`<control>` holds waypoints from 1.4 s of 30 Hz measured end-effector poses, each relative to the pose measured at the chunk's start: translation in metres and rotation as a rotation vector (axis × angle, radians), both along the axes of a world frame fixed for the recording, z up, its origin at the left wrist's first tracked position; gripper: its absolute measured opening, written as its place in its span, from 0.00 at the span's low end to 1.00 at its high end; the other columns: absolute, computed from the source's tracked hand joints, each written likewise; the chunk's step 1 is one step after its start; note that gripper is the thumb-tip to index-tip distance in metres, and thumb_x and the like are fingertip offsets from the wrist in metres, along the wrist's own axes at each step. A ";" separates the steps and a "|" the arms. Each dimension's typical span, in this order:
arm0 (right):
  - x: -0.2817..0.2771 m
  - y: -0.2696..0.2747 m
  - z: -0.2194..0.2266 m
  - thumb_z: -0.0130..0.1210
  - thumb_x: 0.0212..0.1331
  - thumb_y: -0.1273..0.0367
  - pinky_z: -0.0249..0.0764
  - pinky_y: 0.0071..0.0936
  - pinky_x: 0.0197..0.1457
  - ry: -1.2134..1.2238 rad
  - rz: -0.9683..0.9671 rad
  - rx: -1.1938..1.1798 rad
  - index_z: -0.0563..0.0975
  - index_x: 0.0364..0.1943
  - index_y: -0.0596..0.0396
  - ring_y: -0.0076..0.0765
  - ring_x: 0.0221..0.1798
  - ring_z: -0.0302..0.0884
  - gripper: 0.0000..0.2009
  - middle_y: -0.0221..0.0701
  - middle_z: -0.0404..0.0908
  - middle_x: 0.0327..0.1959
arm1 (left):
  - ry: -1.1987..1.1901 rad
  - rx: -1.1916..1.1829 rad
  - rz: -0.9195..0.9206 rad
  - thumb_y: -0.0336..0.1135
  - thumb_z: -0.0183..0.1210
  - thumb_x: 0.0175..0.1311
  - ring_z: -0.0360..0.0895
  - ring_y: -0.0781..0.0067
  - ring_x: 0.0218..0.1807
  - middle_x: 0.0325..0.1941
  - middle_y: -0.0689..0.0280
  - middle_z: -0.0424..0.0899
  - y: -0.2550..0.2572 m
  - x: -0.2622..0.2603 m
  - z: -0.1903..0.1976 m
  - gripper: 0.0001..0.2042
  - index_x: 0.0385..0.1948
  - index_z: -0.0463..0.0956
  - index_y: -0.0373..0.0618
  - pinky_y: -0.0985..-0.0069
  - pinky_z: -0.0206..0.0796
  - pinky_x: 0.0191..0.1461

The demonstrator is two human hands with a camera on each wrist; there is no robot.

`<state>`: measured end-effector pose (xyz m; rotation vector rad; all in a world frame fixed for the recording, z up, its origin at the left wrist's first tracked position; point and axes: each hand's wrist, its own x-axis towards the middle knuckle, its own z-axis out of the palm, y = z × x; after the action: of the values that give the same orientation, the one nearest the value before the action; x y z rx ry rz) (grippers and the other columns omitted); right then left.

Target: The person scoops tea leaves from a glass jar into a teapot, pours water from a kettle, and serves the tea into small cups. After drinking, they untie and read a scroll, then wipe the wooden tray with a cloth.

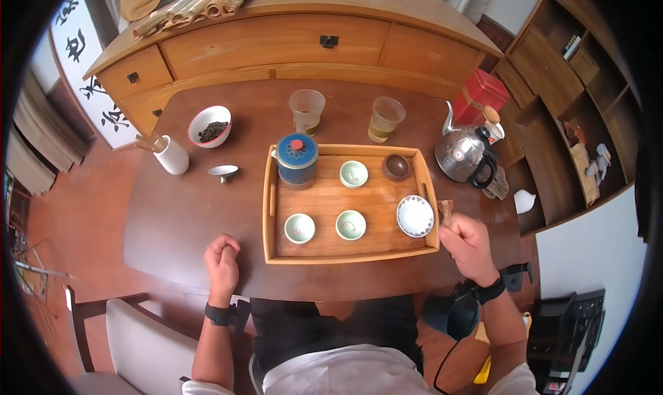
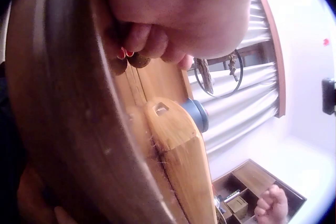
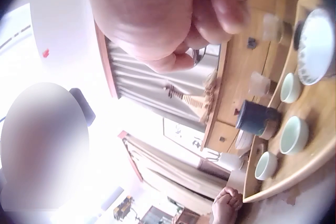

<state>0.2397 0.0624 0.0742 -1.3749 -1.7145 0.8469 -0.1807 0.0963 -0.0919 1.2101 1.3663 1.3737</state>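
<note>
My left hand (image 1: 222,260), loosely curled, is at the table's front edge, left of the wooden tray (image 1: 331,258); nothing shows in it. My right hand (image 1: 466,243) is beside the tray's right front corner, its fingers curled in the right wrist view. A small brown object (image 1: 445,212) shows just beyond it in the head view. Nearest on the tray is a white patterned dish (image 1: 415,216). Pale green cups, one at the front left (image 1: 300,228), one at the front middle (image 1: 351,225) and one behind (image 1: 353,174), share the tray with a blue lidded canister (image 1: 297,161) and a brown cup (image 1: 396,167).
A steel kettle (image 1: 461,157) stands right of the tray, near a red box (image 1: 481,97). Two glasses (image 1: 307,109) are behind. To the left are a bowl of dark leaves (image 1: 210,127), a white holder (image 1: 172,156) and a small white dish-topped object (image 1: 223,170).
</note>
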 end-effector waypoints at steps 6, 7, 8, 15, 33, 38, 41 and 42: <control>-0.077 0.093 0.034 0.53 0.65 0.67 0.57 0.31 0.24 -0.215 0.310 0.052 0.60 0.20 0.56 0.26 0.19 0.56 0.19 0.30 0.57 0.15 | 0.026 0.009 -0.004 0.18 0.43 0.55 0.64 0.85 0.25 0.21 0.73 0.71 0.000 0.000 -0.002 0.09 0.21 0.73 0.38 0.83 0.54 0.28; -0.088 0.110 0.033 0.53 0.65 0.66 0.56 0.32 0.25 -0.231 0.314 0.049 0.61 0.21 0.56 0.27 0.20 0.56 0.18 0.29 0.58 0.16 | 0.053 0.017 -0.003 0.18 0.44 0.55 0.65 0.84 0.25 0.20 0.72 0.71 0.000 0.001 0.000 0.09 0.22 0.73 0.38 0.82 0.55 0.28; -0.098 0.126 0.031 0.53 0.65 0.65 0.56 0.32 0.26 -0.247 0.318 0.048 0.61 0.22 0.56 0.28 0.21 0.56 0.17 0.29 0.59 0.17 | 0.079 0.024 0.000 0.18 0.44 0.55 0.65 0.84 0.25 0.20 0.71 0.71 0.000 0.002 0.003 0.09 0.22 0.73 0.38 0.81 0.56 0.28; -0.153 0.181 -0.011 0.69 0.47 0.59 0.72 0.37 0.57 -0.462 0.344 0.181 0.65 0.64 0.50 0.40 0.54 0.74 0.38 0.40 0.70 0.53 | 0.187 0.029 0.011 0.18 0.46 0.54 0.69 0.77 0.24 0.18 0.65 0.72 0.000 0.001 0.007 0.07 0.22 0.74 0.37 0.77 0.61 0.30; -0.161 0.192 -0.063 0.65 0.57 0.56 0.68 0.34 0.63 -0.283 0.338 0.141 0.73 0.60 0.51 0.41 0.56 0.71 0.28 0.39 0.72 0.53 | 0.246 0.046 0.012 0.19 0.46 0.53 0.72 0.71 0.22 0.17 0.61 0.73 0.000 0.002 0.008 0.08 0.23 0.74 0.38 0.74 0.63 0.29; -0.158 0.191 -0.065 0.67 0.55 0.56 0.68 0.35 0.63 -0.234 0.330 0.143 0.74 0.59 0.50 0.41 0.56 0.71 0.28 0.40 0.72 0.52 | 0.229 0.083 0.018 0.19 0.45 0.54 0.71 0.72 0.22 0.18 0.61 0.73 0.002 0.004 0.006 0.08 0.23 0.74 0.37 0.75 0.62 0.29; -0.159 0.192 -0.068 0.68 0.54 0.56 0.68 0.35 0.63 -0.151 0.326 0.110 0.74 0.59 0.49 0.40 0.55 0.71 0.28 0.40 0.73 0.50 | 0.214 0.024 0.004 0.19 0.46 0.54 0.71 0.74 0.22 0.18 0.62 0.73 0.000 0.003 0.009 0.07 0.23 0.74 0.37 0.76 0.62 0.29; -0.159 0.192 -0.069 0.68 0.54 0.57 0.68 0.34 0.63 -0.116 0.325 0.093 0.74 0.58 0.49 0.40 0.55 0.72 0.28 0.39 0.73 0.49 | 0.220 0.035 0.005 0.19 0.46 0.54 0.71 0.74 0.23 0.18 0.62 0.73 0.000 0.003 0.008 0.07 0.23 0.74 0.37 0.76 0.62 0.29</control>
<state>0.0804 0.2544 0.0051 -1.1187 -2.0776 0.8623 -0.1776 0.0960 -0.0839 1.4147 1.5017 1.3024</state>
